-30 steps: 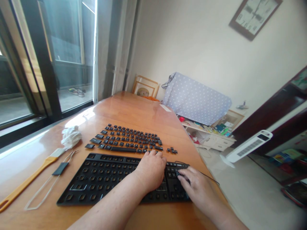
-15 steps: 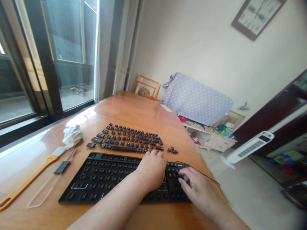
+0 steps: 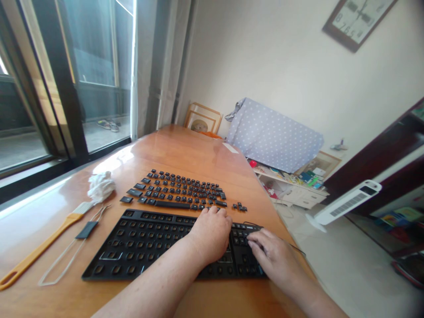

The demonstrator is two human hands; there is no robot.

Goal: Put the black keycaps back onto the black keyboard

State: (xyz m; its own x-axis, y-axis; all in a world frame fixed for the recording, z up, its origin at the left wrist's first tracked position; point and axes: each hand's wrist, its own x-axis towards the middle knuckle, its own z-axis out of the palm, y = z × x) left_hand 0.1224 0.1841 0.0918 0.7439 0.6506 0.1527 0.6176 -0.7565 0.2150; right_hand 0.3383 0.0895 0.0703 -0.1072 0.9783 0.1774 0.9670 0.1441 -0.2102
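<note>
A black keyboard (image 3: pixel 142 240) with most keycaps removed lies on the wooden table (image 3: pixel 185 152). My left hand (image 3: pixel 212 234) rests curled over its right-centre part, its fingertips at the far edge. My right hand (image 3: pixel 270 256) lies on the number pad (image 3: pixel 243 240) at the right end, where keycaps remain, with the fingers bent onto the keys. Behind the keyboard, several loose black keycaps (image 3: pixel 180 192) are laid out in rows, with a small cluster of keycaps (image 3: pixel 239 206) to their right.
Left of the keyboard lie a wire keycap puller (image 3: pixel 71 247), an orange-handled brush (image 3: pixel 39 249) and a crumpled white cloth (image 3: pixel 100 185). The table's right edge drops to the floor, where a white tower fan (image 3: pixel 344 203) and a cluttered low shelf (image 3: pixel 291 187) stand. A window runs along the left.
My right hand's fingers have shifted slightly on the number pad. The left hand stays put; the view has drifted a little.
</note>
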